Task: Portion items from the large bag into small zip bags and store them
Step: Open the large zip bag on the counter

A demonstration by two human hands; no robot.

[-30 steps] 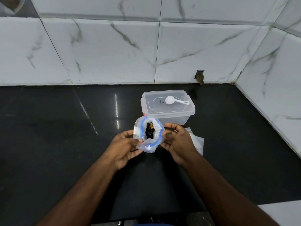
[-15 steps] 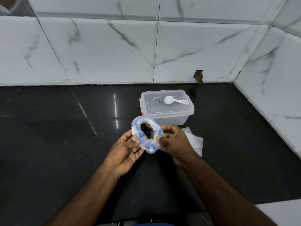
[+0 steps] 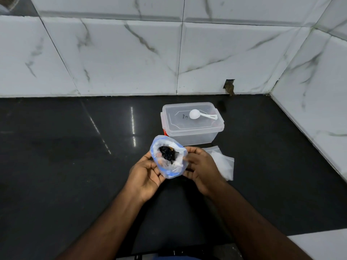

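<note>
Both forearms reach in from near; the left hand (image 3: 145, 173) and right hand (image 3: 201, 168) face each other, fingers curled.

The worktop (image 3: 56, 166) is glossy black stone and reflects streaks of light (image 3: 133, 121). White marble-pattern wall tiles (image 3: 112, 57) with grey veining line its rear edge and right edge, meeting at the rear right corner. A small chipped hole (image 3: 229, 86) sits low in the rear wall near that corner.

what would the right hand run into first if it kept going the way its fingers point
The right hand points left, fingers already on the open zip bag; beyond it, likely the left hand.
</note>
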